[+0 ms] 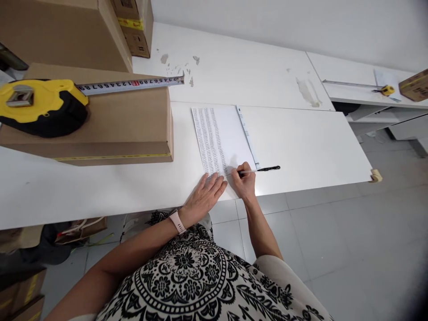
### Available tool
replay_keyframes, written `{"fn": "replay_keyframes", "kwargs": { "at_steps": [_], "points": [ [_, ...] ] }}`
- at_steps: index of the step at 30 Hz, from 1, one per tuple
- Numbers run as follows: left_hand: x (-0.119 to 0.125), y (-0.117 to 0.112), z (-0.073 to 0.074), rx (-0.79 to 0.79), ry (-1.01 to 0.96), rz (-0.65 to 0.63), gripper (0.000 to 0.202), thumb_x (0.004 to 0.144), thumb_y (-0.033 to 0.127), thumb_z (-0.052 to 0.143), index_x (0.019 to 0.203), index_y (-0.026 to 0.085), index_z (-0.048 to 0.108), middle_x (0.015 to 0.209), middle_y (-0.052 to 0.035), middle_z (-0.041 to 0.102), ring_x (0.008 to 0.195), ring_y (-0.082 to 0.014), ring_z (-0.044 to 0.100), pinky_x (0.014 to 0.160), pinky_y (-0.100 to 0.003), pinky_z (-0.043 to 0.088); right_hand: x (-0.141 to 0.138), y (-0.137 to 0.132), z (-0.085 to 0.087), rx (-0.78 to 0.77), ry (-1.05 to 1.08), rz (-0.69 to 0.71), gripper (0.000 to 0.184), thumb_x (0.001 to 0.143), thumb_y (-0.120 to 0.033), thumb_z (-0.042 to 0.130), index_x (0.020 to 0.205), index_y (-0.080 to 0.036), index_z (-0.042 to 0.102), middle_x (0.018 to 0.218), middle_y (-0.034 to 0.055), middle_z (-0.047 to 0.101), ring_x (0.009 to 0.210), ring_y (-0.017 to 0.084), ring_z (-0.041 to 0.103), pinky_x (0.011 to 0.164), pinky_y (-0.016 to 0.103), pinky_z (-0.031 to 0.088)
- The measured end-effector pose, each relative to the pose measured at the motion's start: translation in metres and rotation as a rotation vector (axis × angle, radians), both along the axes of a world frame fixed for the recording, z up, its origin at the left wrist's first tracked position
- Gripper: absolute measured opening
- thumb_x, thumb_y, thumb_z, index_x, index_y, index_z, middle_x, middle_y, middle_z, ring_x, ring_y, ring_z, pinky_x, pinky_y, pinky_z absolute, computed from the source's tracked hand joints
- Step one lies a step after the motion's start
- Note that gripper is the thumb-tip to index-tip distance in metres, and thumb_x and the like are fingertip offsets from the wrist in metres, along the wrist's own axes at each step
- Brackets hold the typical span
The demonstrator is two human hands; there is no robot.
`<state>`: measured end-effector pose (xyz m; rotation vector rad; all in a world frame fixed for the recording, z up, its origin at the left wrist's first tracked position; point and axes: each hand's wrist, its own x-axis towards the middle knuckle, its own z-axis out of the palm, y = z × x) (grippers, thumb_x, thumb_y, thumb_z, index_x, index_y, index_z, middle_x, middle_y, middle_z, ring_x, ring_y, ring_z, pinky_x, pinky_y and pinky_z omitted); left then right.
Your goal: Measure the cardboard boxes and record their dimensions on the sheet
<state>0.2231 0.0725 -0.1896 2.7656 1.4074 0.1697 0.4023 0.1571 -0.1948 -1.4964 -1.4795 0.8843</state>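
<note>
A sheet of paper (222, 138) covered in columns of small print lies on the white table (301, 147). My left hand (204, 197) rests flat on the sheet's near edge, fingers stretched out, a pink watch on the wrist. My right hand (244, 180) is closed on a black pen (259, 169) whose tip touches the bottom of the paper. A cardboard box (110, 120) sits to the left with a yellow tape measure (43, 104) on top, its blade extended along the box's far edge.
More cardboard boxes (133, 26) stand stacked at the back left. A second table at the far right holds another yellow tape measure (387, 90) and a box (416, 84). Grey tiled floor (351, 249) lies on the right, with bags under the table at left.
</note>
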Motion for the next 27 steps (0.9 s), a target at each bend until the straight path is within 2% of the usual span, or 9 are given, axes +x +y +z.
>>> {"fn": "replay_keyframes", "kwargs": {
  "at_steps": [4,8,12,15,17,20,22,24,27],
  "points": [
    [0.000,0.000,-0.001,-0.026,-0.028,-0.002,0.064,0.098,0.009,0.043,0.161,0.010,0.034,0.165,-0.0177,0.042,0.157,-0.0339,0.029,0.130,-0.055,0.021,-0.001,0.002,-0.001,0.095,0.074,-0.121,0.026,0.087,-0.041,0.067,0.078,-0.024,0.048,0.070,-0.0046,0.050,0.062,0.013,0.045,0.062,0.028,0.040],
    [-0.001,-0.001,-0.003,-0.012,-0.035,-0.006,0.065,0.096,0.009,0.045,0.161,0.009,0.035,0.164,-0.0182,0.043,0.156,-0.0344,0.031,0.130,-0.055,0.021,0.000,0.005,-0.007,0.160,0.053,-0.146,0.028,0.099,-0.047,0.052,0.109,-0.023,0.060,0.093,0.0037,0.068,0.084,0.018,0.063,0.082,0.034,0.050],
    [0.000,0.001,-0.002,-0.035,-0.042,0.003,0.061,0.098,0.012,0.043,0.158,0.008,0.037,0.163,-0.0172,0.044,0.154,-0.0341,0.034,0.128,-0.057,0.023,0.002,0.010,-0.014,0.235,-0.232,-0.125,0.036,0.103,-0.040,0.037,0.122,-0.023,0.063,0.120,0.0103,0.071,0.113,0.025,0.064,0.103,0.043,0.046],
    [-0.001,0.000,0.002,-0.082,-0.052,0.000,0.060,0.098,0.021,0.049,0.156,0.008,0.039,0.162,-0.0189,0.045,0.152,-0.0334,0.036,0.126,-0.057,0.025,-0.002,0.014,-0.016,0.215,-0.415,-0.103,0.041,0.100,-0.029,0.036,0.131,-0.025,0.063,0.125,0.0115,0.071,0.121,0.029,0.061,0.106,0.048,0.043],
    [-0.006,-0.007,0.008,-0.068,-0.020,-0.017,0.061,0.097,0.030,0.056,0.153,0.010,0.044,0.158,-0.0188,0.049,0.150,-0.0318,0.041,0.125,-0.054,0.030,-0.007,0.015,-0.016,0.211,-0.481,-0.097,0.047,0.096,-0.021,0.038,0.137,-0.022,0.061,0.129,0.0152,0.070,0.125,0.031,0.059,0.106,0.049,0.041],
    [-0.026,-0.022,0.026,-0.049,-0.097,0.001,0.057,0.094,0.038,0.062,0.146,0.016,0.053,0.151,-0.0165,0.057,0.142,-0.0274,0.049,0.120,-0.047,0.041,-0.013,0.017,-0.018,0.207,-0.643,-0.122,0.058,0.091,-0.012,0.036,0.147,-0.013,0.052,0.134,0.0218,0.067,0.129,0.033,0.057,0.106,0.049,0.041],
    [-0.052,-0.030,0.046,0.030,-0.225,0.065,0.049,0.096,0.036,0.058,0.142,0.018,0.056,0.147,-0.0160,0.059,0.140,-0.0260,0.051,0.116,-0.045,0.047,-0.013,0.018,-0.022,0.213,-0.705,-0.140,0.065,0.088,-0.008,0.036,0.152,-0.011,0.046,0.133,0.0222,0.068,0.127,0.033,0.058,0.104,0.049,0.043],
    [-0.088,-0.031,0.071,0.203,-0.318,0.173,0.043,0.099,0.032,0.053,0.140,0.019,0.056,0.145,-0.0163,0.060,0.142,-0.0269,0.049,0.115,-0.048,0.048,-0.011,0.021,-0.028,0.229,-0.706,-0.156,0.069,0.085,-0.007,0.039,0.154,-0.012,0.044,0.131,0.0207,0.070,0.122,0.034,0.060,0.102,0.051,0.045],
    [-0.150,-0.017,0.112,0.493,-0.376,0.405,0.043,0.100,0.030,0.054,0.142,0.024,0.053,0.141,-0.0146,0.062,0.139,-0.0290,0.053,0.116,-0.056,0.045,-0.006,0.026,-0.037,0.249,-0.681,-0.173,0.069,0.084,-0.009,0.042,0.153,-0.012,0.045,0.129,0.0197,0.071,0.117,0.037,0.063,0.099,0.053,0.048]
  ]
}}
